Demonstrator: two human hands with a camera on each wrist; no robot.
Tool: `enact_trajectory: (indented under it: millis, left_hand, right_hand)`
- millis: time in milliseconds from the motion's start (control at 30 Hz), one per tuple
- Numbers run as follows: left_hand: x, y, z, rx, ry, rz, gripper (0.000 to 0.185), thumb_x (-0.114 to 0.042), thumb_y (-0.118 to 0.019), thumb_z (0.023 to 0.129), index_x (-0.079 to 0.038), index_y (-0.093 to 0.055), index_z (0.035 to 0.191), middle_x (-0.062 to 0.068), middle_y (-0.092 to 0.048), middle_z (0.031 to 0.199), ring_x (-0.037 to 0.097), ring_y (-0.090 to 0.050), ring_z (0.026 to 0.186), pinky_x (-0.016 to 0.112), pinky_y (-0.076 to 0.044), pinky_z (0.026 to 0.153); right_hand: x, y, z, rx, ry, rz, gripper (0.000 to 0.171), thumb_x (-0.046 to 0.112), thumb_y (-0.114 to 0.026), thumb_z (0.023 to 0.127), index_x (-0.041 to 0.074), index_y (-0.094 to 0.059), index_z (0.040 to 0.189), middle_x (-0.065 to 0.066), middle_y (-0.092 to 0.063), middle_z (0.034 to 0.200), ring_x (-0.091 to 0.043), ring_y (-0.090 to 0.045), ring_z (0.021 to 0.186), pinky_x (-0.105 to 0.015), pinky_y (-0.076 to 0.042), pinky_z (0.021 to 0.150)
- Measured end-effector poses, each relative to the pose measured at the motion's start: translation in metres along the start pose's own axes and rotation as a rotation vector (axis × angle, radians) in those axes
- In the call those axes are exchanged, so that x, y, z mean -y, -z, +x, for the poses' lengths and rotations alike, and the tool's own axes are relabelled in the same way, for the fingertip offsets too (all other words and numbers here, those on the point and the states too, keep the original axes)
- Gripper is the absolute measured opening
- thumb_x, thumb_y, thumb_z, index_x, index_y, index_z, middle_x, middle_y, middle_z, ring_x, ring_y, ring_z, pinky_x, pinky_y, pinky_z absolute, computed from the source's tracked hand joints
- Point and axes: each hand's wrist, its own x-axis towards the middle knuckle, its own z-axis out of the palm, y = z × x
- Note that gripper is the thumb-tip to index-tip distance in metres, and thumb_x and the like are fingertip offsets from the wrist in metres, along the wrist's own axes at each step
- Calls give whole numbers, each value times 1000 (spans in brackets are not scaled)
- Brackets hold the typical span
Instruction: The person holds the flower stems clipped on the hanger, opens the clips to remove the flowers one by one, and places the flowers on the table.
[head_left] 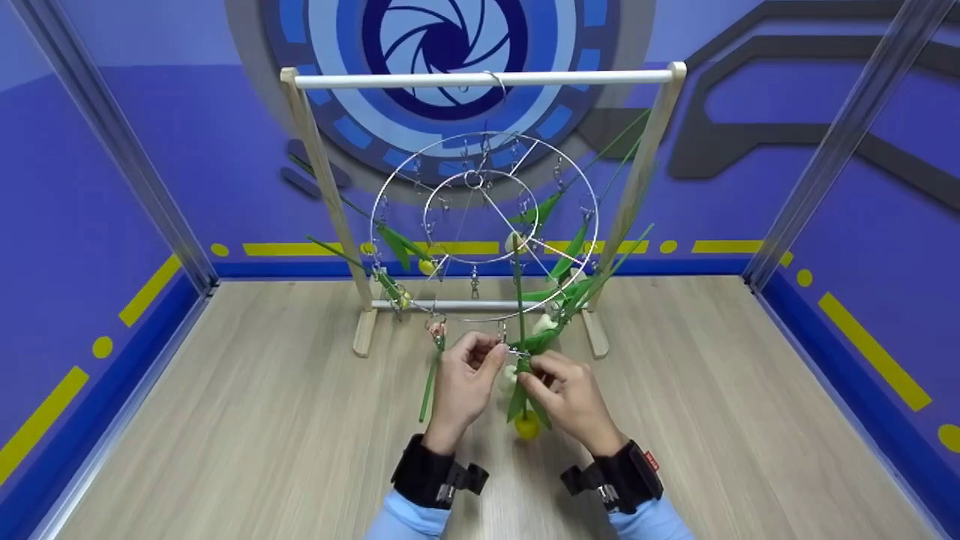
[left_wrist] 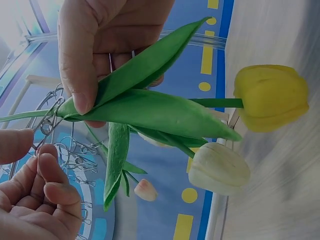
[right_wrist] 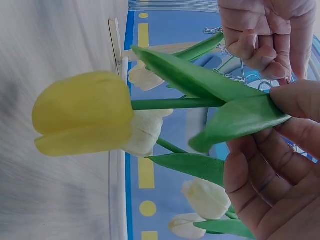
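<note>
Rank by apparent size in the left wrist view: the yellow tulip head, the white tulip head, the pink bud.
1. yellow tulip head
2. white tulip head, only slightly smaller; nearness to the camera may account for the gap
3. pink bud, clearly smallest, though it may hang farther away

Two hands [head_left: 465,379], one rack [head_left: 484,79]

Both hands are bare, left hand [head_left: 463,382] and right hand [head_left: 574,397]. Behind the fingers, each wrist wears a black strap carrying a small black camera mount. Light blue sleeves begin just behind the straps.
</note>
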Motion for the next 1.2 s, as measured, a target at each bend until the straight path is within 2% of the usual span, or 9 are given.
enact_trajectory:
  millis: [633,867,1200]
  left_hand:
    - [0,0,0,-11,-29,-6,11,-11,-72,97,-1,-72,94,9,-70,82,10,-59,71,22,-49,66]
    - [1,1,0,-37,-68,-4,9,-10,-73,96,-2,-72,90,9,-72,81,8,-59,68,20,-48,64]
    - [0,3,0,-45,-58,-27,9,-8,-74,95,-1,-72,90,10,-73,83,8,-59,68,20,-48,65]
  right_hand:
    - [0,1,0,9,-5,-31,10,-4,-76,87,2,-77,95,-2,-69,81,-7,-58,65,-25,-52,55]
    - [-2,0,-1,-2,11,-52,10,-4,-76,86,4,-77,93,0,-68,80,-5,-57,64,-23,-50,55]
    - [-2,1,-1,-1,-3,-46,11,-4,-76,86,3,-78,95,-2,-71,83,-6,-58,64,-23,-51,55]
